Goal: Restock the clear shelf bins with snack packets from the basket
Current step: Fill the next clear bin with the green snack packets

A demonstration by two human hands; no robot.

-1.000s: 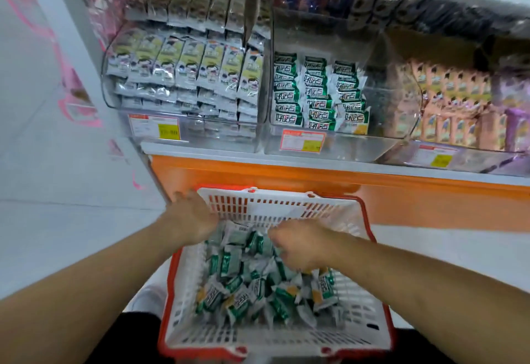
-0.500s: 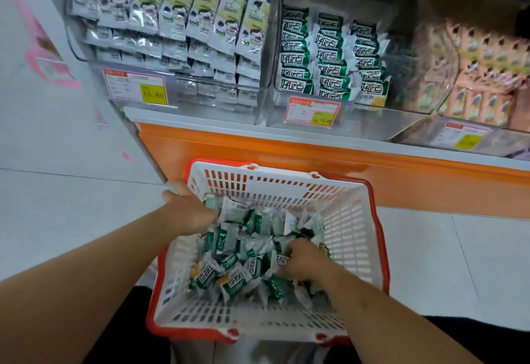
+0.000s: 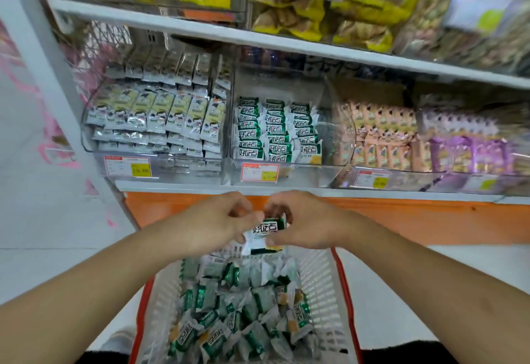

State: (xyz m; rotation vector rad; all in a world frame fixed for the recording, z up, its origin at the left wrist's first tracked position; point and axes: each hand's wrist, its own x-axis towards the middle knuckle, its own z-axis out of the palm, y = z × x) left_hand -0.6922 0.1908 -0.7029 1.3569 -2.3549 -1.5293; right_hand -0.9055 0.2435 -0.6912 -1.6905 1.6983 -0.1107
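A green and white snack packet (image 3: 265,233) is held up above the basket between both hands. My left hand (image 3: 213,220) pinches its left side and my right hand (image 3: 304,220) pinches its right side. Below them the white basket with a red rim (image 3: 324,283) holds several more of the same packets (image 3: 235,320). On the lower shelf, straight ahead, a clear bin (image 3: 329,168) holds stacked rows of matching green packets (image 3: 275,131), with bare room on its right side.
A clear bin of silver and yellow packets (image 3: 160,117) stands to the left, bins of peach (image 3: 381,137) and purple packets (image 3: 470,151) to the right. An orange shelf base (image 3: 430,220) runs below. The upper shelf (image 3: 286,45) carries yellow bags.
Both hands have come up out of the basket and met above it, now holding one green packet between them. The view has tilted up toward the shelves.
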